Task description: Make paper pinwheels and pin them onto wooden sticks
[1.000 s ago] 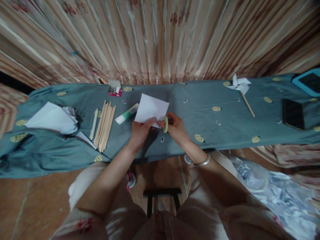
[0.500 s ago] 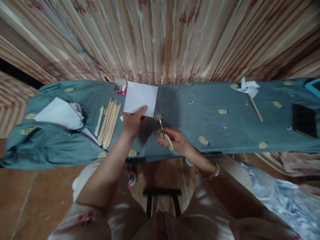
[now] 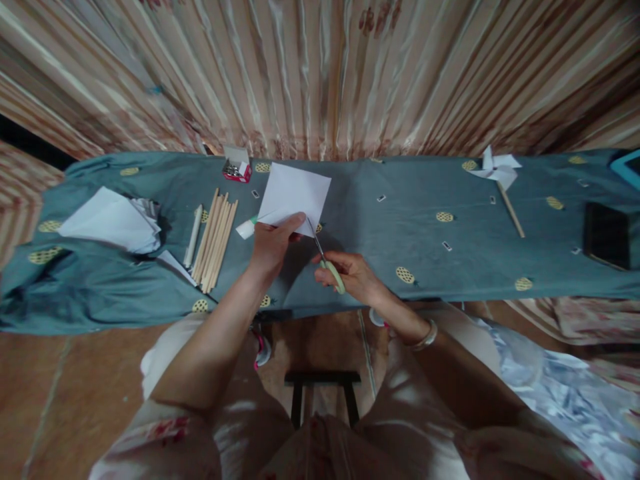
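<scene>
A square of white paper (image 3: 295, 193) is pinched at its lower edge by my left hand (image 3: 273, 246), thumb on top. My right hand (image 3: 350, 275) holds green-handled scissors (image 3: 333, 275), fingers in the handles. The scissor blades point up and left and meet the paper's lower right corner. Just left of my left hand lies a white and green tube (image 3: 247, 228), partly hidden by that hand. Wooden sticks (image 3: 215, 241) lie side by side further left, next to a white rod-like item (image 3: 193, 236).
A stack of white paper (image 3: 113, 221) and a narrow paper piece (image 3: 177, 267) lie at the left. A small red box (image 3: 237, 167) stands at the back. At the right are a paper pinwheel on a stick (image 3: 500, 175), a dark phone (image 3: 607, 235) and a blue-edged object (image 3: 629, 171).
The paper in my left hand has moved right and tilted. The scissor blades now reach its corner and look closer together. The tube beside my left hand has come into fuller view.
</scene>
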A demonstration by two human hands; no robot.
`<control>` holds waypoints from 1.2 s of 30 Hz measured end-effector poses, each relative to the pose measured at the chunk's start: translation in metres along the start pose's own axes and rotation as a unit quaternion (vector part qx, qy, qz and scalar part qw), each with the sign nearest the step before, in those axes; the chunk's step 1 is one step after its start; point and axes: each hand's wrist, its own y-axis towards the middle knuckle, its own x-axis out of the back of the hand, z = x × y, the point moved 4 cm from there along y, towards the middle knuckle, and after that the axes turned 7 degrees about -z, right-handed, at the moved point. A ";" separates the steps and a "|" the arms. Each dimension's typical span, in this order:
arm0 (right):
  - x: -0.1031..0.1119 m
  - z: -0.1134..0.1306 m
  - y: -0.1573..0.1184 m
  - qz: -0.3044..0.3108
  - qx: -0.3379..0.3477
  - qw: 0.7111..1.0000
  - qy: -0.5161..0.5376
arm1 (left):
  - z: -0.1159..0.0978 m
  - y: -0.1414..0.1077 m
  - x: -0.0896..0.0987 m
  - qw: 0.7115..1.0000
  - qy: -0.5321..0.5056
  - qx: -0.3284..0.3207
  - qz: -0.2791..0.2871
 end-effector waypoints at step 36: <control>-0.004 -0.004 0.005 -0.014 -0.025 0.998 0.054 | -0.001 -0.001 -0.002 0.999 0.016 0.004 0.042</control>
